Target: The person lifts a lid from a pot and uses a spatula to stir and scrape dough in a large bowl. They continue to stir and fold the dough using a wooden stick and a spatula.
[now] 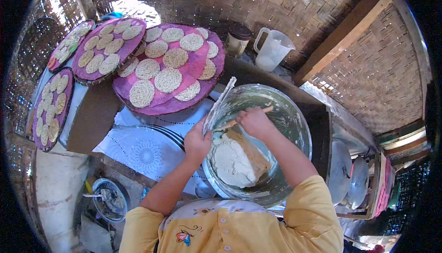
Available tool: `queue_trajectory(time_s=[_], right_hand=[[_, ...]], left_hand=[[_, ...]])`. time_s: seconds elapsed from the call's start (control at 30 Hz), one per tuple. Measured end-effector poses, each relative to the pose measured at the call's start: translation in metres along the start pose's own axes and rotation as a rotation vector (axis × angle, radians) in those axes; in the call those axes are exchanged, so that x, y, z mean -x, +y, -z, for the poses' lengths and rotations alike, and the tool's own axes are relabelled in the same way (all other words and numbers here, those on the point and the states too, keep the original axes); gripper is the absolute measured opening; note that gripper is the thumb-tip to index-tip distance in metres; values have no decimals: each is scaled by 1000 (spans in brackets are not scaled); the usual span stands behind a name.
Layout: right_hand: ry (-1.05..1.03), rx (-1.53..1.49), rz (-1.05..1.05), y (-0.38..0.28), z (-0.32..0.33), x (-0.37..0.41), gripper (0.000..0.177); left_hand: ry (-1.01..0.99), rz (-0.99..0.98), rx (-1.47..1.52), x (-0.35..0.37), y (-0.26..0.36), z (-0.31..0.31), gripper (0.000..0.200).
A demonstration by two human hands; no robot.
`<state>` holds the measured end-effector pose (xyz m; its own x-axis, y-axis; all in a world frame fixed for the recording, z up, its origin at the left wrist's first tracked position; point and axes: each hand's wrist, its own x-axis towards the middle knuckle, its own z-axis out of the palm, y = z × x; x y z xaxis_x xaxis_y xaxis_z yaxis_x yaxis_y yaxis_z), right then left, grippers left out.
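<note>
My left hand (198, 141) is closed around the lower end of a long flat stick (221, 103) crusted with pale dough, which slants up past the left rim of a large basin (294, 114). Over the basin, my right hand (255, 123) grips a wooden stick (228, 125). One end of it reaches the crusted stick near my left hand; its other end (268, 109) sticks out behind my fist. Below my hands, a mound of white flour (230, 161) lies against a light brown mass (255, 154) in the basin. Pale smears coat the inner wall.
Round trays with pink sheets (124, 87) carry several pale lacy discs at the left and back. A clear pitcher (274, 50) and a dark-lidded jar (238, 41) stand behind the basin. A small bucket (110, 200) sits low at left; metal lids (340, 172) are at right.
</note>
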<state>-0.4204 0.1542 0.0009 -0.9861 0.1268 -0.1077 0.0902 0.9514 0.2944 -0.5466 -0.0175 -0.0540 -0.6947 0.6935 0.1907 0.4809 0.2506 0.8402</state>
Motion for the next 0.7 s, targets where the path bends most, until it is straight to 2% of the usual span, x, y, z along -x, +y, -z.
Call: queue_trajectory(time_s=[0.1,0.2,0.3,0.33,0.43,0.57,0.63,0.7], right_hand=[[-39,8,83,-6,-12,-29,11],[26,-78,187,-21,-14,-42,16],[-179,-127,271,-38,0,-34,20],[-279,-190,175,-43,-6,-27,22],[-345,-324,147,-46,1,11,21],[-392,-280,146,-32,-1,63,18],[-461,-256,116,-9,13,76,23],[-344,-201,35,10,39,76,23]], left_hand=[[5,-25,26,0,2,2,42],[13,-52,45,-1,-1,-2,41],[34,-88,55,0,-3,-1,40],[33,-90,58,0,-2,0,40],[30,-113,55,0,-2,0,39],[33,-104,43,1,0,1,39],[39,-106,33,1,-3,-1,38],[49,-108,37,-1,-3,-2,38]])
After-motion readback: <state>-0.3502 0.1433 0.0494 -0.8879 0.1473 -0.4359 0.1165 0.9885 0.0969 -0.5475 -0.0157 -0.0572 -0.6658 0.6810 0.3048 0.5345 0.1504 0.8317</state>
